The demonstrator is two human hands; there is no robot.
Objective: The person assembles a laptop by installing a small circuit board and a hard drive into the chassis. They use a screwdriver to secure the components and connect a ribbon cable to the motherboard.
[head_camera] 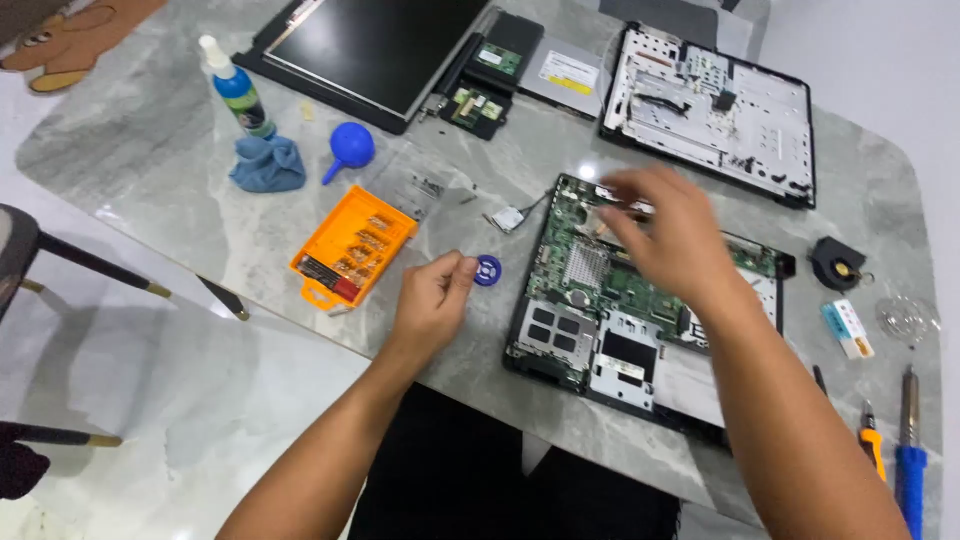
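The laptop base [640, 300], its green circuit board laid bare, sat on the grey marble table [200, 160] just in front of me in the head view. Judging by what lay around, the strip-down was well along: the screen panel [375, 50], the keyboard frame [715, 110] and a small black fan [835, 262] were already off and set apart; the board itself was not yet lifted out. My right hand [675, 235] hovered over the board's upper edge, blurred, fingers loosely curled; I could not tell whether it gripped anything. My left hand [432, 295] rested on the table, fingers pinched narrow beside a small blue disc [487, 270], near the orange screwdriver-bit case [352, 248].
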